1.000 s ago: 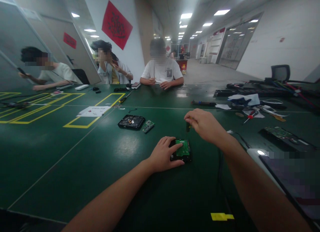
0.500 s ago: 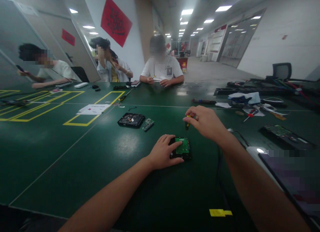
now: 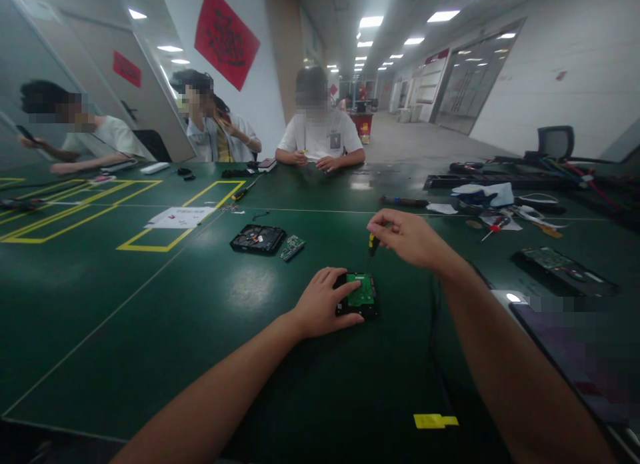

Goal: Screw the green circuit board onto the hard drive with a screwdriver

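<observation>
A hard drive with a green circuit board facing up lies on the table in front of me. My left hand grips it from the left, thumb along the near edge, forefinger across the board and the other fingers at the far left. Above the drive's far right corner, my right hand pinches a yellow-and-black screwdriver, pointing down. Its thin shaft reaches towards the drive's far edge; whether the tip touches a screw is too small to tell.
Beyond lie another hard drive and a loose circuit board. On the right are a further drive, a laptop, a red screwdriver and cables. A person sits opposite; two others sit further left.
The view has shifted slightly. My right hand has turned a little, and the screwdriver now leans with its tip nearer the drive's far edge. My left hand stays on the drive.
</observation>
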Demonstrator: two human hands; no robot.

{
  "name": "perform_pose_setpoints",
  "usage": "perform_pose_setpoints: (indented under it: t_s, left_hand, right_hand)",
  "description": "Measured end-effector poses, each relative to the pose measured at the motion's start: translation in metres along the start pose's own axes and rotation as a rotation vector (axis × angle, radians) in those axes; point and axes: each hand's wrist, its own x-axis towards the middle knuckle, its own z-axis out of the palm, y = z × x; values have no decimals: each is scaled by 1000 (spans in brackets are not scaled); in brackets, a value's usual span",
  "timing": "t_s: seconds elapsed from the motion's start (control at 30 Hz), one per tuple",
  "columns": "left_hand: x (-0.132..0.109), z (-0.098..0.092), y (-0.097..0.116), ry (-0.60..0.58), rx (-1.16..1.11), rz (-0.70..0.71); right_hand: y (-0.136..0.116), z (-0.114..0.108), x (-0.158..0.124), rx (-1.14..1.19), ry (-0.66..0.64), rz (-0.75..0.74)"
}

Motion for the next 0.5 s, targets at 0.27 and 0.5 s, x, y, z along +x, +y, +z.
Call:
perform_pose_setpoints:
  t_s: [0.27, 0.5]
  left_hand:
    - [0, 1, -1, 11, -4, 1]
    - [0, -2, 2, 13, -11, -7]
  right_hand:
    - [21, 13, 9, 164, 70, 61]
    - [20, 26, 11, 234, 68, 61]
